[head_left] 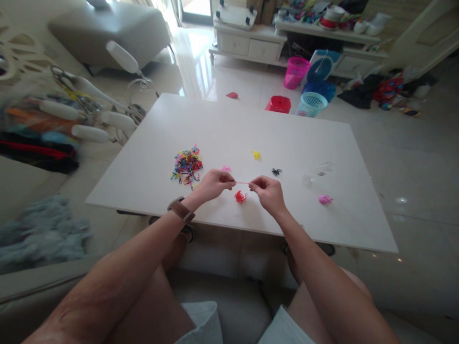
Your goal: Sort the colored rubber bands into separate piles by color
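Note:
A thin red rubber band (242, 182) is stretched straight between my two hands, above the white table (301, 138). My left hand (216, 184) pinches one end of it, and my right hand (267, 191) pinches the other. Just below the band lies a small pile of red bands (240, 196). Pink bands (225, 168) sit behind my left fingers, partly hidden. Farther back are a yellow pile (256, 155) and a black pile (276, 171). To the left spreads a large heap of mixed coloured bands (187, 165).
On the table's right side lie a pink bundle (325, 199) and clear plastic pieces (325, 168). Beyond the far edge stand a red stool or bin (278, 104), a light blue basket (311, 102) and a pink basket (296, 72). A white lamp-like fixture (91, 134) is at the left.

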Demonstrator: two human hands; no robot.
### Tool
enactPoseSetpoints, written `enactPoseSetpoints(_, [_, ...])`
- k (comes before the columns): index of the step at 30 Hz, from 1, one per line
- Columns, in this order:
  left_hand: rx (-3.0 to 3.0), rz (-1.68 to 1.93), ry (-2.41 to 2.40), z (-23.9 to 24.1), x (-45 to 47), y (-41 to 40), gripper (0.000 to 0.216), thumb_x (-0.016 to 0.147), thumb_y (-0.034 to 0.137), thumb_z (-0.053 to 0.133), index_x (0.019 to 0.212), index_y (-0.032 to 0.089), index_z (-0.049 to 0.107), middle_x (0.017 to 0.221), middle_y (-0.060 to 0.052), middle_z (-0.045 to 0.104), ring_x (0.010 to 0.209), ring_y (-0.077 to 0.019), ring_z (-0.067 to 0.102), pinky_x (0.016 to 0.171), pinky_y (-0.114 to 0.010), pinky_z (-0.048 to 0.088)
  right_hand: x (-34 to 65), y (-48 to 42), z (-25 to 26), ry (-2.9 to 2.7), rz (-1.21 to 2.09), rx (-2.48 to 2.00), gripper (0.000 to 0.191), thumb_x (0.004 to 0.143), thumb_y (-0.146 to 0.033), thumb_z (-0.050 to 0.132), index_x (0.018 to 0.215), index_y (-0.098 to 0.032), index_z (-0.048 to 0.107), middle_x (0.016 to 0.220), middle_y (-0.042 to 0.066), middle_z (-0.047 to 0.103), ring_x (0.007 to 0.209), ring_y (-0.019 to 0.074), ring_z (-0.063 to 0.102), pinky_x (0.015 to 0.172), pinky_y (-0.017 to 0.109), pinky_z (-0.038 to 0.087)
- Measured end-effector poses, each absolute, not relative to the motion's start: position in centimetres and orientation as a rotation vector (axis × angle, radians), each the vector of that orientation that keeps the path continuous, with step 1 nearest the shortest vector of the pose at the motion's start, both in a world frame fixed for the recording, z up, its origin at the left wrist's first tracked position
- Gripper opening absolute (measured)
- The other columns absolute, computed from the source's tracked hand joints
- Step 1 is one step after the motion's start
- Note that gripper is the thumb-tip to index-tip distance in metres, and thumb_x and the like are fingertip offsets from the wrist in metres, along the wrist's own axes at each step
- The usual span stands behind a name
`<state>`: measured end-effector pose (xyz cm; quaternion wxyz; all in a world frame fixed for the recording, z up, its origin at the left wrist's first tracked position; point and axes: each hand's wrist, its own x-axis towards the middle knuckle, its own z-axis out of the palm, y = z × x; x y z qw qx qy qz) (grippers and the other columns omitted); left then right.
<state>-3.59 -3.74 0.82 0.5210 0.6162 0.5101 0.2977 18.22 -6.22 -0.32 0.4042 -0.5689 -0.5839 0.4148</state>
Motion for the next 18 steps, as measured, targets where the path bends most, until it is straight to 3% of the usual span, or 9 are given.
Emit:
enactPoseSetpoints(9, [1.5, 0.62, 1.161, -1.2, -2.8, -4.4, 0.015, 0.077, 0.029, 0.073, 0.082, 0.015, 0.077, 0.072, -0.006, 0.076, 0.067, -0.0171, 0.069, 0.063, -0.026, 0.049, 17.5, -6.4, -2.4, -1.532, 1.163, -1.421, 0.013, 0.08, -0.031, 0.071, 0.077, -0.019, 0.075, 0.071, 0.003, 0.075, 0.066, 0.0173, 0.067, 0.066, 0.029, 0.051])
enactPoseSetpoints(13, [1.383, 0.664, 1.21, -1.5, -3.6, -4.3, 0.018, 0.075, 0.025, 0.078, 0.088, 0.014, 0.072, 0.074, -0.008, 0.077, 0.07, -0.0187, 0.072, 0.066, -0.027, 0.054, 18.1, -6.2, -3.1, -1.647, 1.129, -1.513, 0.005, 0.077, -0.022, 0.072, 0.077, -0.02, 0.076, 0.074, 0.003, 0.077, 0.07, 0.0178, 0.07, 0.069, 0.029, 0.052])
enactPoseSetpoints(18, [1.365, 0.684, 1.22, -1.4, -4.3, -3.9, 0.021, 0.077, 0.033, 0.079, 0.079, 0.014, 0.069, 0.077, -0.012, 0.078, 0.074, -0.0206, 0.074, 0.069, -0.03, 0.056, 18.1, -6.4, -4.0, -1.902, 1.049, -1.577, 0.013, 0.077, -0.01, 0.07, 0.076, -0.021, 0.078, 0.078, 0.002, 0.079, 0.074, 0.0173, 0.072, 0.075, 0.028, 0.053])
